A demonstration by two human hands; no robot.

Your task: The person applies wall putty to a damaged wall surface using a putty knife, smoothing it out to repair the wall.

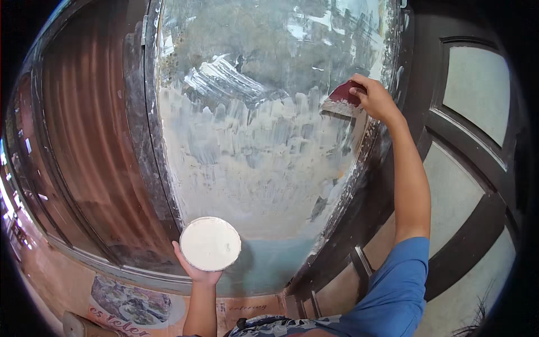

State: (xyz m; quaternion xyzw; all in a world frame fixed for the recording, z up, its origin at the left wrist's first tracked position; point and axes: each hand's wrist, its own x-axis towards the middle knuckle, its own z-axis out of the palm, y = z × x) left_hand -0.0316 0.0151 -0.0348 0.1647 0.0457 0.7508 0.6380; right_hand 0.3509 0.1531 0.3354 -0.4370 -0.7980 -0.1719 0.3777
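My left hand (202, 274) holds up a round tub of off-white paste (209, 245) from below and its left side, near the lower part of the wall panel. In my right hand (377, 100) is a dark red putty scraper (343, 96), gripped between thumb and fingers. Its wide edge is smeared with paste and lies against or very close to the wall panel (252, 146) at the upper right. Pale paste coats the panel's middle in uneven strokes. Higher up, grey surface shows with a thick white smear (227, 78) at the left.
Dark frame strips border the panel. To the left, brown curtains (90, 129) hang behind glass. A dark door with pale inset panels (477, 90) stands on the right. Below lies a printed banner (135, 306) beside a brown wooden piece (81, 326).
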